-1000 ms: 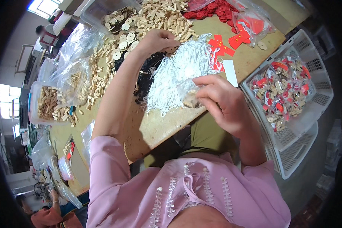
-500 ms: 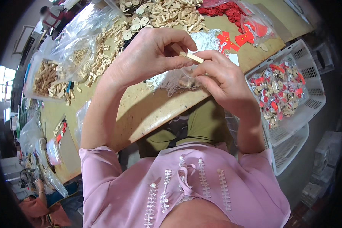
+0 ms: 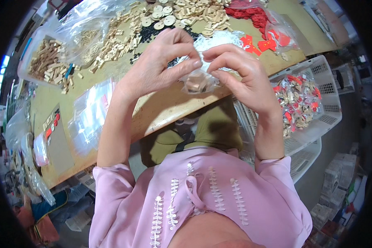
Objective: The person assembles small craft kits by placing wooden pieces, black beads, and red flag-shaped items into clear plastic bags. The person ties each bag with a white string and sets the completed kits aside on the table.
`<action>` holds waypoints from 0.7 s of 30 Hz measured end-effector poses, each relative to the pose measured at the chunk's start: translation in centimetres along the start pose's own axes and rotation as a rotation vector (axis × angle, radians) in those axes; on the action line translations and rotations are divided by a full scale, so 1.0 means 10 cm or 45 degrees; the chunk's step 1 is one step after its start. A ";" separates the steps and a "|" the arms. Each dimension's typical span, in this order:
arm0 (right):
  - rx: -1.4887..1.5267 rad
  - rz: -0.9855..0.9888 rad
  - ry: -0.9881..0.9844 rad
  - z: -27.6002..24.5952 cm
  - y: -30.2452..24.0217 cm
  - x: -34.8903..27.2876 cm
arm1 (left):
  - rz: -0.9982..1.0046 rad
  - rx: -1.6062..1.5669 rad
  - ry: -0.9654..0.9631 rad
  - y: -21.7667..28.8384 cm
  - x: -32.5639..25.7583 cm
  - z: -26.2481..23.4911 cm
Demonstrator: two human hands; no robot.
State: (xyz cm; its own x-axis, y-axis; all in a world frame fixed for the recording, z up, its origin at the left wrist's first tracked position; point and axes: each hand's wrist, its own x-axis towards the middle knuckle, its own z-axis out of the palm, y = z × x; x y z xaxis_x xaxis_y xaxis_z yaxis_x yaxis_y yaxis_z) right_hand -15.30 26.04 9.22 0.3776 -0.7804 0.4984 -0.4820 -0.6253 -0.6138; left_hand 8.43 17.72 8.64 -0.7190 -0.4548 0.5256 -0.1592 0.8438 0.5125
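I have both hands raised over the near edge of the tabletop (image 3: 153, 107), with a small clear bag (image 3: 200, 84) between them, just below my fingertips; I read the clock from that bag, twelve being straight away from me. A few wooden pieces (image 3: 195, 84) show through its film.

My right hand (image 3: 242, 74), at three o'clock, has its fingers curled and pinches the film at the top of the bag. My left hand (image 3: 165, 62) comes in from ten o'clock, thumb and forefinger brought close together beside the bag's mouth; I cannot tell whether they grip film or a small piece.

Just past my fingertips, toward one o'clock, lies a heap of white string (image 3: 219, 40). Wooden blocks (image 3: 206, 18) are piled farther off at twelve, round wooden discs (image 3: 168, 20) at eleven, and small black pieces (image 3: 148, 35) between ten and eleven. Red discs (image 3: 256, 20) lie at one o'clock, with red cards (image 3: 267, 44) at two.

At three o'clock, beyond my right hand, a white basket (image 3: 331, 108) holds a mound of filled bags (image 3: 301, 105). At nine o'clock sits a plastic tub (image 3: 25, 62) of wooden blocks. Flat clear bags (image 3: 89, 120) lie between eight and nine, near my left forearm, and a cardboard sheet (image 3: 61, 153) lies at eight.
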 end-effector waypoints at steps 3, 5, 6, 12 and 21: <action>0.146 0.051 -0.050 -0.02 0.04 0.06 | -0.026 -0.107 0.123 -0.01 -0.07 0.07; 0.330 0.100 -0.084 -0.04 0.19 0.06 | -0.038 -0.157 0.176 0.04 -0.04 0.09; 0.414 0.117 -0.091 -0.06 0.25 0.07 | -0.042 -0.258 0.178 0.09 -0.02 0.12; 0.787 0.577 0.027 -0.22 0.91 0.23 | -0.116 -0.217 0.138 0.16 0.00 0.33; -1.228 0.812 0.005 -0.92 3.20 0.90 | -0.135 -0.033 0.241 0.14 -0.12 0.35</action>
State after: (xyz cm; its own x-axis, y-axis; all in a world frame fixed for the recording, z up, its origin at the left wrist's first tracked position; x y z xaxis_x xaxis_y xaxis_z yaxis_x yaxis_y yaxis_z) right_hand -34.64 -0.94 -0.28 -0.1533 -0.9508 0.2691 -0.9881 0.1501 -0.0327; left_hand 6.72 20.45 6.30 -0.5586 -0.5884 0.5846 -0.2082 0.7817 0.5878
